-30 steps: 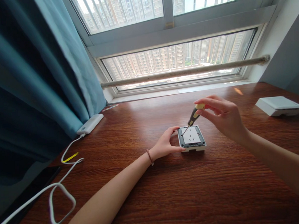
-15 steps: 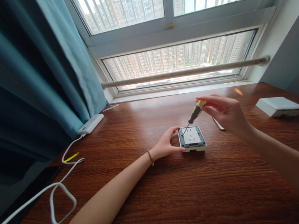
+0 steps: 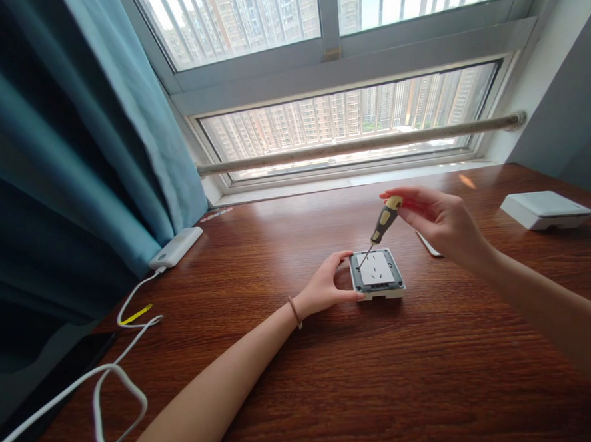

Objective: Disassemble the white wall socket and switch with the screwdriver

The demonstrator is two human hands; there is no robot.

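A square wall socket (image 3: 377,273) with a grey frame and white face lies flat on the wooden desk (image 3: 365,377). My left hand (image 3: 326,286) grips its left edge between thumb and fingers. My right hand (image 3: 443,225) pinches the top of a small screwdriver (image 3: 383,223) with a yellow and black handle. The screwdriver slants down to the left, and its tip rests at the socket's upper left corner.
A thin white strip (image 3: 428,245) lies on the desk behind my right hand. A white box (image 3: 545,208) sits at the far right. A white power bank (image 3: 175,247) with a looping white cable (image 3: 115,372) lies at the left by the teal curtain (image 3: 71,148).
My right hand has drawn back slightly to the right at the screwdriver's top, uncovering the white strip behind it. The left hand and socket have stayed in place.
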